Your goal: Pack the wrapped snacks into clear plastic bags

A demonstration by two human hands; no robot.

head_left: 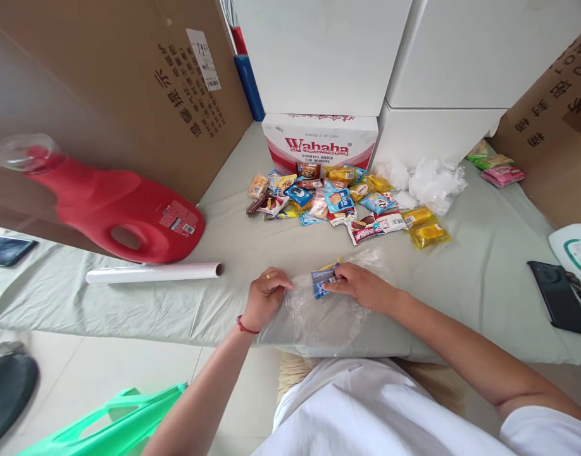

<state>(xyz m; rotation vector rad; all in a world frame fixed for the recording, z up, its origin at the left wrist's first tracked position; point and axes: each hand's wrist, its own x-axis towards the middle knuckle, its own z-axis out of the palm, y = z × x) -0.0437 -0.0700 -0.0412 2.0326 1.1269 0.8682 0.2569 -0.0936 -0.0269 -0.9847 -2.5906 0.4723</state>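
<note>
Pinching a blue packet (pixel 320 288) occupies my right hand (pixel 365 288). My left hand (pixel 266 296) pinches a clear bag (pixel 328 323) by its edge.

White shirt (pixel 366 411), red bracelet (pixel 243 327)

The little packet (pixel 318 285) is mostly blue. The big bottle (pixel 150 218) is red. The box (pixel 319 136) is white with red corners and big red letters. The cloth (pixel 129 310) is pale green. The bracelet (pixel 242 326) is red.
</note>
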